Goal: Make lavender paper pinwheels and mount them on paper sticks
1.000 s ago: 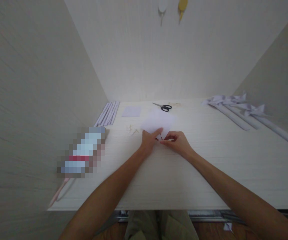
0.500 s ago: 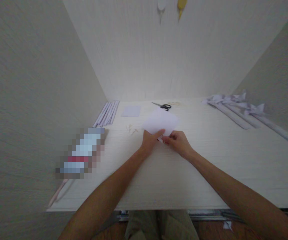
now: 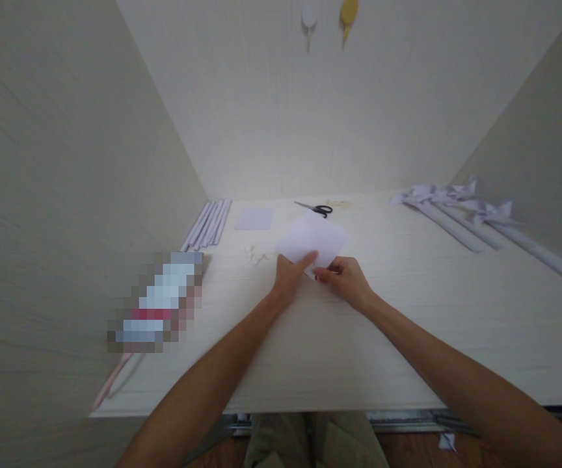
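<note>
A pale lilac square of paper lies on the white table, turned like a diamond. My left hand presses its near corner with fingers together, thumb on top of the sheet. My right hand is curled in a pinch at the same corner, with a small red-tipped thing barely showing between the two hands. I cannot name what the right fingers hold.
Black-handled scissors lie beyond the paper. A smaller lilac sheet and a bundle of rolled paper sticks sit at the back left. Paper pinwheels on sticks lie at the right. A blurred-out object rests at the left.
The paper sheet has turned slightly and settled flatter on the table. Both hands stay at its near corner, the right hand shifted a little toward the left one.
</note>
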Tool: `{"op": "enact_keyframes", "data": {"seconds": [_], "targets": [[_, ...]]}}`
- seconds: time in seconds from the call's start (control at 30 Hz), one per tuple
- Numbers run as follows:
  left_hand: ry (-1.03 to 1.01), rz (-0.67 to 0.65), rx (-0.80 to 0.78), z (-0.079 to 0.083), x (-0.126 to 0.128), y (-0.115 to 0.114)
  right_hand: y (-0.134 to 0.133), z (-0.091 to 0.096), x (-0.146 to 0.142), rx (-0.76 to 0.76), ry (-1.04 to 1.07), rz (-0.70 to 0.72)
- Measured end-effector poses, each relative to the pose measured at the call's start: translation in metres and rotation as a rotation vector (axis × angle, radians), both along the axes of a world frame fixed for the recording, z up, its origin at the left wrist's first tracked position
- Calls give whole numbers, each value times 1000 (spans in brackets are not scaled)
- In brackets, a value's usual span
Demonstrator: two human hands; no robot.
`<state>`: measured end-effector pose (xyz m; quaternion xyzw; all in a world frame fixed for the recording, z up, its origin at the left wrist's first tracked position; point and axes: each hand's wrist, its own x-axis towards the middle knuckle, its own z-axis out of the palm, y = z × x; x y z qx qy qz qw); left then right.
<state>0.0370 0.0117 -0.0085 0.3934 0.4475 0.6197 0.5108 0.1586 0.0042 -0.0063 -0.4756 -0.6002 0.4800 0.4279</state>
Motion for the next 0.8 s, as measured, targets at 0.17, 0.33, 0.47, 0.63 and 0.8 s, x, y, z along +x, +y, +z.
{"op": "enact_keyframes", "data": {"seconds": [0.17, 0.33, 0.47, 0.63, 0.8], "targets": [[-98, 130, -35, -1, -3, 5, 1, -2, 0, 39, -70, 61], [-156, 193, -28, -1, -6, 9, -2, 0, 3, 246, 56, -71], [-117, 177, -34, -1, -7, 8, -4, -1, 6, 453, 97, -98], [-120, 141, -47, 1, -6, 7, -2, -6, 7, 503, -85, -27], [-133, 92, -40, 1, -5, 7, 2, -7, 7, 434, -144, -27]]}}
